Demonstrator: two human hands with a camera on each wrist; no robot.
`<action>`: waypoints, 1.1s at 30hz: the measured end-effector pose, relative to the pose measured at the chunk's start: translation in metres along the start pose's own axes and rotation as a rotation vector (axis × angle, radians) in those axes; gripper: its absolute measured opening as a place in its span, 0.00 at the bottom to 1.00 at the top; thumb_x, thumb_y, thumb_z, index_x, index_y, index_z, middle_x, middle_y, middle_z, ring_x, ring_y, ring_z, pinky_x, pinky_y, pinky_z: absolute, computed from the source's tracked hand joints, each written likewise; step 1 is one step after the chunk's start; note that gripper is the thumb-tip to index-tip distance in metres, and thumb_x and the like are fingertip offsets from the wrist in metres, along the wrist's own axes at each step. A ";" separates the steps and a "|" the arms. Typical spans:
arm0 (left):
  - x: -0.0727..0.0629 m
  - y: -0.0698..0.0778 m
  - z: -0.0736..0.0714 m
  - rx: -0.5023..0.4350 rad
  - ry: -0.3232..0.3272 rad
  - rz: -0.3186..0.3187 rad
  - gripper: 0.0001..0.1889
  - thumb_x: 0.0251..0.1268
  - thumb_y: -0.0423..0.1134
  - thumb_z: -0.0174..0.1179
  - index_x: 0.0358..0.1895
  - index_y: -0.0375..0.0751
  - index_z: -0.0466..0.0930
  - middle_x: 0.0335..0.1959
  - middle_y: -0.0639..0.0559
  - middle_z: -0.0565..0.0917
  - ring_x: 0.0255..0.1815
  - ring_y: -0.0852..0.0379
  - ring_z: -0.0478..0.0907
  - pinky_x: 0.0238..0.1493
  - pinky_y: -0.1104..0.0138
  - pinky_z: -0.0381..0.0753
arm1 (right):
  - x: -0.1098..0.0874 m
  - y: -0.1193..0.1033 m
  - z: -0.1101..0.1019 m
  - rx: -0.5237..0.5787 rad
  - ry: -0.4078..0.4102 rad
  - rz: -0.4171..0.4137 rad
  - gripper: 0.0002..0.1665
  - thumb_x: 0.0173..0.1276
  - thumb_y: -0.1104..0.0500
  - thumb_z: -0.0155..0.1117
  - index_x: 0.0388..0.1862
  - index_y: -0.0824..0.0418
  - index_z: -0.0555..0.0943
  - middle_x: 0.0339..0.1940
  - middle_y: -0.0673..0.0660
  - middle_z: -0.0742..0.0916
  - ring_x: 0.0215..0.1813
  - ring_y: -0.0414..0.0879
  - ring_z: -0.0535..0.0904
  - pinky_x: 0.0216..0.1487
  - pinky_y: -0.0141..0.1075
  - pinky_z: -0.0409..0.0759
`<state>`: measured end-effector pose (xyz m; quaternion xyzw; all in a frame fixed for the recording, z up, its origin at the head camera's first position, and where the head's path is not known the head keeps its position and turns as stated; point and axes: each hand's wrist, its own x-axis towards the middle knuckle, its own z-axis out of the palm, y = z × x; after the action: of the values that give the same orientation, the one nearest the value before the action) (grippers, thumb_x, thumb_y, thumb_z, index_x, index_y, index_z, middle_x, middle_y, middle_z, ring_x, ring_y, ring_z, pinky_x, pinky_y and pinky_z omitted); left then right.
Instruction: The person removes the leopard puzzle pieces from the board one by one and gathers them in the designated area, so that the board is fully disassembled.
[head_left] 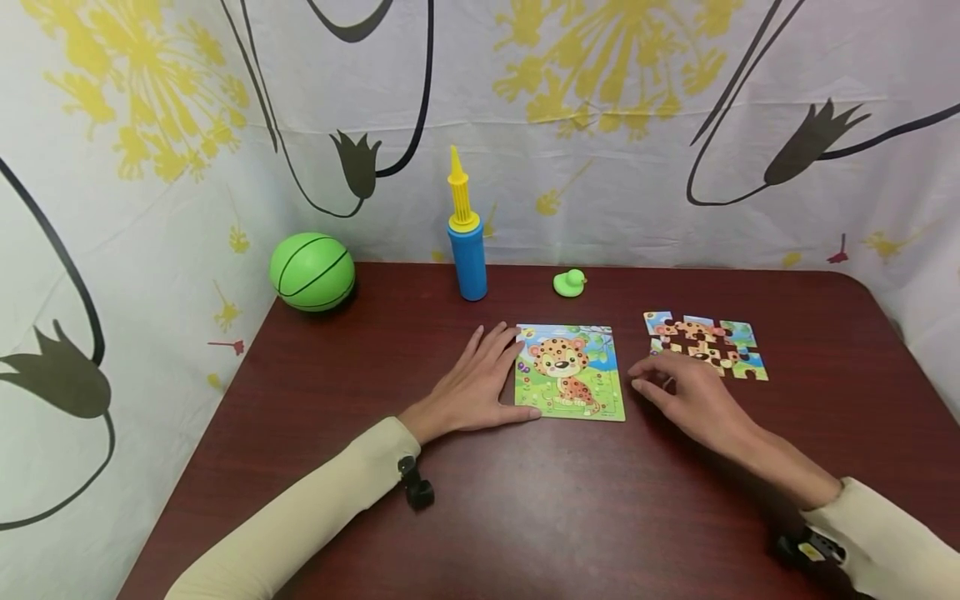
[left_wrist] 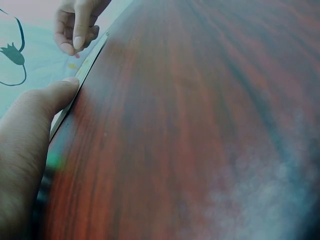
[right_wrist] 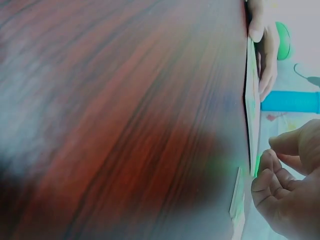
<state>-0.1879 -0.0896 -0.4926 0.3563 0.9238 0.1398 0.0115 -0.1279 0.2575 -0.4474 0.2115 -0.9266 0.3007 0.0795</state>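
Observation:
A square puzzle board (head_left: 572, 375) with a spotted leopard cub picture lies flat on the table. My left hand (head_left: 474, 379) rests at its left side, fingers spread and straight, with the thumb on the near left corner. In the left wrist view the thumb (left_wrist: 62, 95) touches the board's edge. Just off the board's right edge is my right hand (head_left: 693, 398), its fingers loosely bent and nothing visible between them. The loose puzzle pieces (head_left: 742, 335) lie spread beyond it, partly hidden by that hand.
At the back stand a green ball (head_left: 312, 272), a blue and yellow hand pump (head_left: 470, 258) and a small green rubber duck (head_left: 569, 283). The dark wooden table (head_left: 540, 508) meets a patterned curtain (head_left: 637, 208) behind and on the left.

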 end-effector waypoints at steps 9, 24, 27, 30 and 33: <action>0.001 0.001 -0.001 -0.009 -0.004 -0.004 0.61 0.66 0.81 0.60 0.89 0.40 0.57 0.91 0.43 0.53 0.93 0.44 0.42 0.90 0.43 0.37 | 0.009 -0.010 0.009 0.054 -0.016 -0.039 0.11 0.71 0.71 0.77 0.46 0.57 0.92 0.40 0.46 0.90 0.38 0.37 0.80 0.39 0.34 0.81; 0.000 0.000 0.001 -0.006 0.003 0.000 0.61 0.66 0.81 0.60 0.89 0.40 0.57 0.91 0.42 0.54 0.93 0.44 0.43 0.90 0.43 0.37 | 0.018 -0.022 0.021 0.130 -0.045 -0.078 0.09 0.73 0.70 0.75 0.49 0.60 0.92 0.42 0.47 0.90 0.38 0.37 0.81 0.38 0.34 0.81; 0.000 0.000 0.001 -0.012 0.002 0.001 0.61 0.66 0.81 0.60 0.89 0.39 0.57 0.91 0.42 0.54 0.93 0.44 0.42 0.90 0.43 0.37 | 0.020 -0.024 0.023 0.146 -0.052 -0.078 0.10 0.73 0.70 0.76 0.49 0.60 0.92 0.42 0.47 0.90 0.38 0.37 0.82 0.39 0.33 0.82; 0.000 0.000 0.000 -0.013 0.001 0.001 0.61 0.66 0.81 0.60 0.89 0.40 0.57 0.91 0.42 0.53 0.93 0.44 0.42 0.90 0.44 0.36 | 0.022 -0.026 0.025 0.166 -0.066 -0.072 0.10 0.73 0.70 0.76 0.49 0.60 0.92 0.42 0.47 0.90 0.39 0.37 0.82 0.39 0.33 0.82; 0.000 0.000 0.000 -0.008 0.005 0.004 0.61 0.66 0.81 0.60 0.89 0.40 0.57 0.91 0.42 0.53 0.93 0.44 0.42 0.90 0.44 0.36 | 0.023 -0.027 0.027 0.178 -0.073 -0.070 0.09 0.73 0.69 0.76 0.50 0.60 0.92 0.42 0.47 0.90 0.39 0.38 0.83 0.38 0.33 0.83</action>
<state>-0.1877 -0.0896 -0.4927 0.3578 0.9225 0.1444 0.0106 -0.1372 0.2135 -0.4487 0.2605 -0.8905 0.3710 0.0372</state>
